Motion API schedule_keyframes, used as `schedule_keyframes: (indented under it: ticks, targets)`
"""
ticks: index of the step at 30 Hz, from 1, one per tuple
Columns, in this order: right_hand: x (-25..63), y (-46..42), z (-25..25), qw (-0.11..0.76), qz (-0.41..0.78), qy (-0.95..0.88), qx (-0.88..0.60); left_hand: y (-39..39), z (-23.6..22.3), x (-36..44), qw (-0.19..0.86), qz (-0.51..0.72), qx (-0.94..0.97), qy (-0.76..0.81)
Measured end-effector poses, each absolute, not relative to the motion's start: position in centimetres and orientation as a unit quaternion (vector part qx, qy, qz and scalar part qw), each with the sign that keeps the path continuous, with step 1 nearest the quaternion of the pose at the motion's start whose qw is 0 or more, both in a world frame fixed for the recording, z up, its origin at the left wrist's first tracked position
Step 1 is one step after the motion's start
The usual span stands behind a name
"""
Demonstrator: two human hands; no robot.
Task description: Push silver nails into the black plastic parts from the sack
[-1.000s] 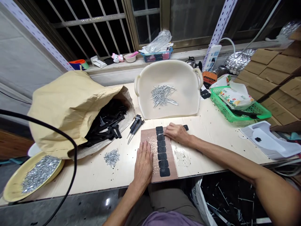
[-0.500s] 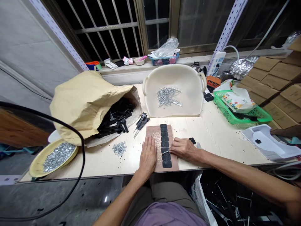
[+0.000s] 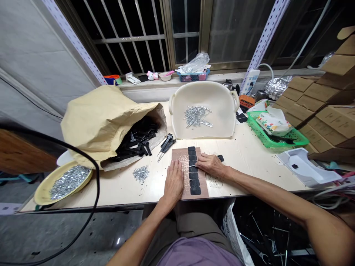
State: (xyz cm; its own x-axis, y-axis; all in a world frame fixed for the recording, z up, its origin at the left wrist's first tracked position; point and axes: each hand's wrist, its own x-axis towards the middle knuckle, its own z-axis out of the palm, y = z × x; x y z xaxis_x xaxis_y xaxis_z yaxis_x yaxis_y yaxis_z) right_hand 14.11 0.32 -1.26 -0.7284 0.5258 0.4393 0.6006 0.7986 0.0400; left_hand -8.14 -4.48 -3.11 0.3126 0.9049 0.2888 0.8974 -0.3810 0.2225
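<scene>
A brown wooden board (image 3: 204,189) lies at the table's front edge, bearing a column of black rounded-square pads (image 3: 194,183). My left hand (image 3: 174,179) rests flat on the board's left part, fingers stretched out, beside a patch of pale specks (image 3: 184,162). With closed fingertips, my right hand (image 3: 212,165) holds a thin silver rod (image 3: 192,166) across one of the middle pads. The rod's other end is hidden in the fingers. Just beyond that hand lies a loose black pad (image 3: 220,158).
An open paper sack (image 3: 91,118) of black parts lies left, near a yellow bowl (image 3: 41,192) and a pile (image 3: 141,174) of small metal pieces. Behind the board stands a white tub (image 3: 205,94) with metal rods. A green basket (image 3: 294,142) and cartons (image 3: 332,118) are right.
My right hand has moved up the column of pads, away from me, with the thin silver rod. My left hand stays flat on the board. The view has shifted slightly.
</scene>
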Motion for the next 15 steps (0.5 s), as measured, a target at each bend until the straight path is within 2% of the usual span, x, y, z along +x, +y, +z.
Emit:
schedule_keyframes:
  ticks: [5,9,15]
  targets:
    - [13.7,0.1,-0.8,0.224,-0.057,-0.912,-0.338,-4.6,-3.4,-7.9,0.019,0.201,0.811,0.549]
    - [14.5,-0.3,1.3,0.217,0.021,-0.908,-0.359,-4.2,-3.0,-8.7,0.03,0.219,0.813,0.539]
    - [23.4,-7.7,4.6,0.06,0.155,-0.901,-0.4,-1.9,-0.3,-13.6,-0.013,0.265,0.737,0.621]
